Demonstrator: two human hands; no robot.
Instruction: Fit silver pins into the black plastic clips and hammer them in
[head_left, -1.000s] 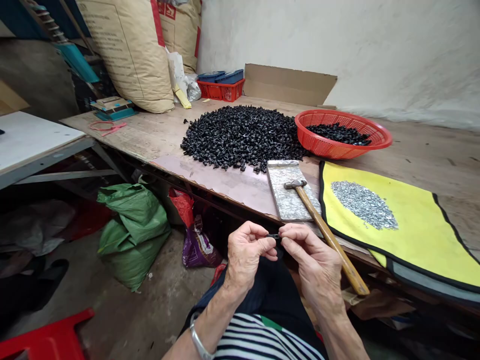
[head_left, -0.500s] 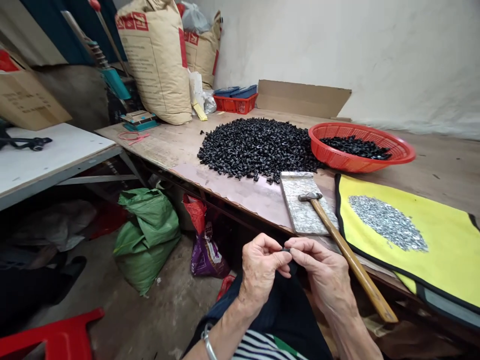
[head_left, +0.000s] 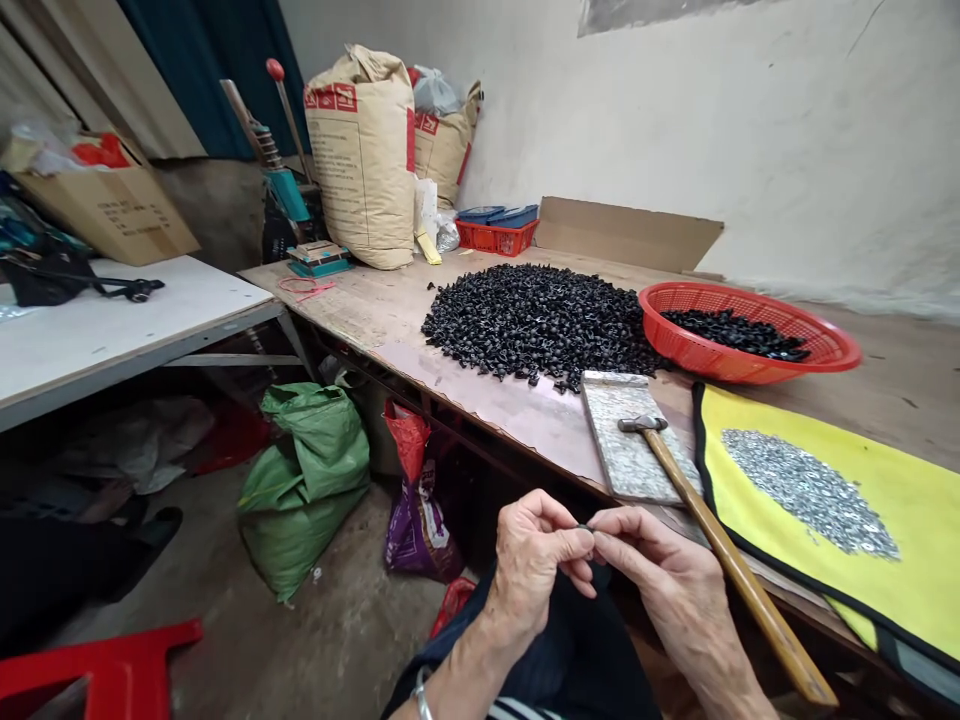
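Observation:
My left hand and my right hand meet over my lap, just off the table's front edge. Between their thumbs and fingertips they pinch one small black part, mostly covered by the fingers. Behind my right hand, a hammer with a wooden handle rests its head on a worn, pale slab. A big heap of small black parts lies on the table beyond. To the right, small shiny metal pieces are spread on a yellow cloth with black edging.
A red plastic basket with more black parts stands beside the heap. Large paper sacks and a hand press stand at the back left. Below the table are a green sack and a purple bag. A red stool is at lower left.
My view has tilted up and turned slightly left, so the scene sits lower and farther right. Both hands keep their pinch on the small black part.

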